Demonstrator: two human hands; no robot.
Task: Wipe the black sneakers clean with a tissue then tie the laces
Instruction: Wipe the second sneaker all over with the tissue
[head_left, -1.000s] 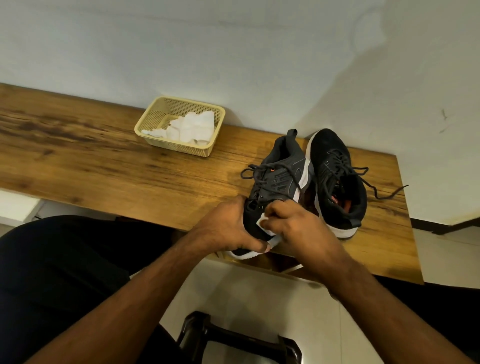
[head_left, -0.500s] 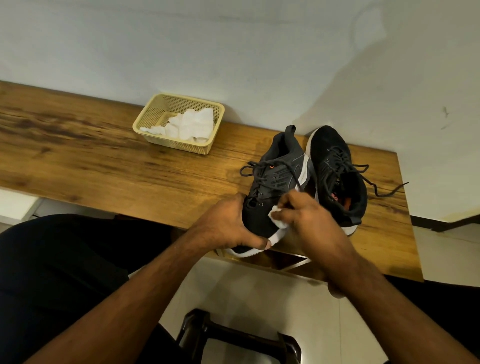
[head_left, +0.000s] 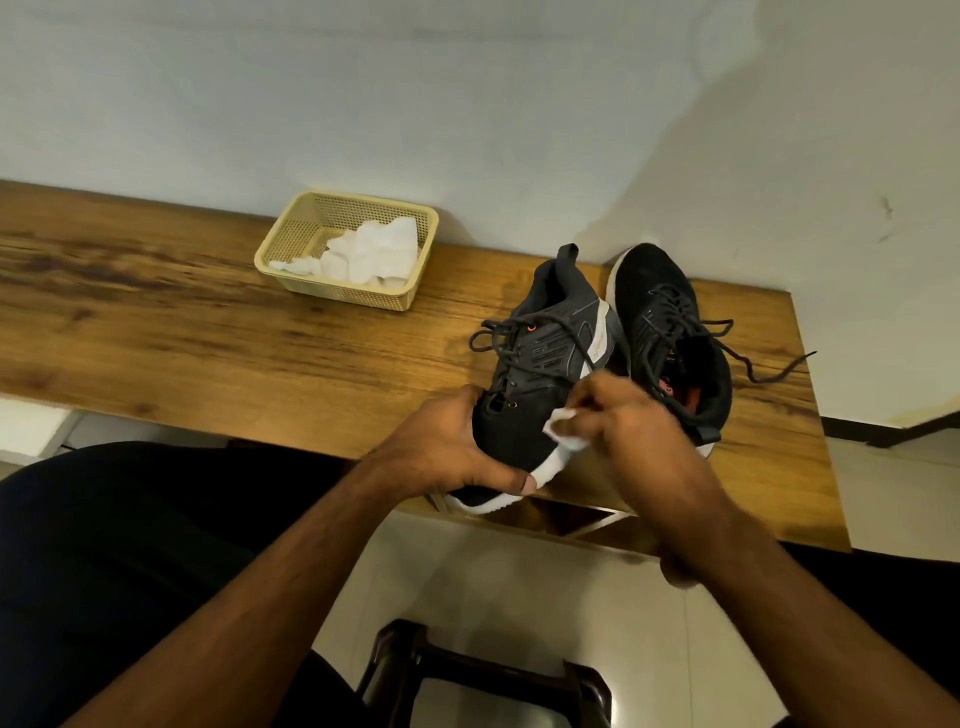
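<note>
A: Where are the hands?

B: The left hand (head_left: 457, 447) grips the toe of the near sneaker (head_left: 535, 384), thumb curled over its white sole edge. The right hand (head_left: 631, 431) pinches a small white tissue (head_left: 563, 434) against the side of that toe.

A: And the shoe itself?

B: Its heel rests on the wooden tabletop (head_left: 208, 332), while its toe pokes past the front edge. The laces (head_left: 506, 338) lie loose and untied.

A: The other one?

B: The second sneaker (head_left: 670, 338) sits just right of the first, seemingly touching it, though the hand blocks part of that seam. One loose lace trails to the right.

A: Anything else?

B: A yellow basket (head_left: 291, 249) with crumpled white tissues (head_left: 374, 254) stands near the wall, well left of the shoes. A dark stool (head_left: 488, 675) sits below, on the tiled floor.
</note>
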